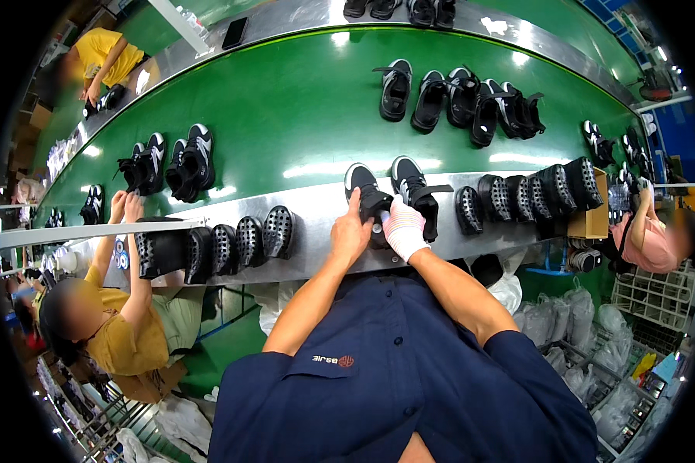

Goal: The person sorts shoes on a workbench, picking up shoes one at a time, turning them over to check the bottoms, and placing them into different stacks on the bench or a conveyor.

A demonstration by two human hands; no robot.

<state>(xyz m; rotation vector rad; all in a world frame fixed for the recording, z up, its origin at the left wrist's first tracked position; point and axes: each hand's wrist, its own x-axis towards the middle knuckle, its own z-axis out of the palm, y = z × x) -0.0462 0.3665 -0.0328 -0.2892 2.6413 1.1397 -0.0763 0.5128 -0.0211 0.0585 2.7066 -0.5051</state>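
In front of me on the metal ledge, a black sneaker [360,180] with a grey toe points away from me. My bare left hand [350,233] grips its left side, the index finger stretched along the upper. My right hand [404,230], in a white glove with pink stripes, is closed at the right side of the same shoe's opening, by the tongue. What its fingertips pinch is hidden. Close on the right stands a second black sneaker [411,182], its strap sticking out to the right; the gloved hand partly overlaps its near edge.
Black dimpled shoe-shaped forms [278,231] stand left of me, with more such forms [496,199] at right beside a cardboard box [591,216]. Several sneakers [431,100] sit on the green belt [286,116]. A white bar [93,234] crosses at left. Co-workers sit at both sides.
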